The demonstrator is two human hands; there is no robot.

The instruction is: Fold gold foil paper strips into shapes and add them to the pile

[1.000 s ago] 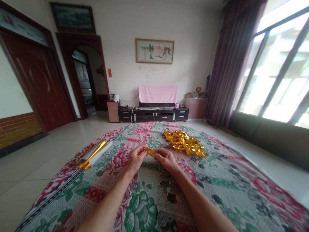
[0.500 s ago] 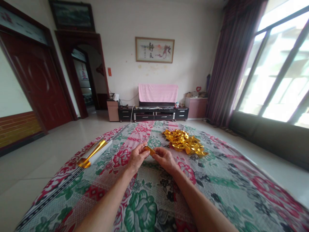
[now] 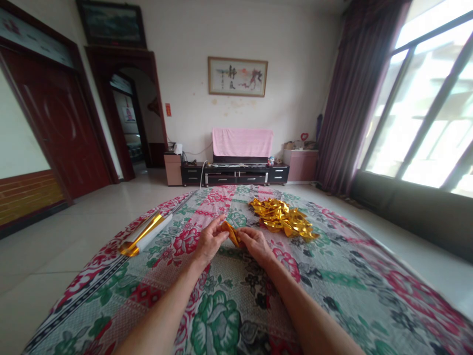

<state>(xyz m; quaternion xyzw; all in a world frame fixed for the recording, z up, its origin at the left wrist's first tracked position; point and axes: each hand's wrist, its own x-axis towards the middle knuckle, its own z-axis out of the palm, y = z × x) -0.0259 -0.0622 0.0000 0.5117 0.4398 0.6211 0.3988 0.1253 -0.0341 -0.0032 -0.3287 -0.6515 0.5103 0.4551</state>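
Note:
Between my two hands is a small folded piece of gold foil paper (image 3: 232, 234), partly covered by the fingers. My left hand (image 3: 211, 239) pinches its left end, with the index finger raised along the far side. At its right end, my right hand (image 3: 255, 242) grips it between thumb and fingers. Beyond my right hand lies a pile of folded gold foil pieces (image 3: 283, 217). Off to the left rests a curled stack of gold foil sheets (image 3: 142, 235) with a white underside.
A flowered cloth (image 3: 162, 305) covers the round table under my forearms. Past the far edge stand a low black TV cabinet (image 3: 236, 173) and a screen draped with a pink towel (image 3: 242, 142). A purple curtain (image 3: 343, 98) hangs by the window at right.
The foil piece between my hands has opened out from a narrow flat strip into a wider, pointed shape. My right fingers have shifted slightly on it. Pile and stack are unchanged.

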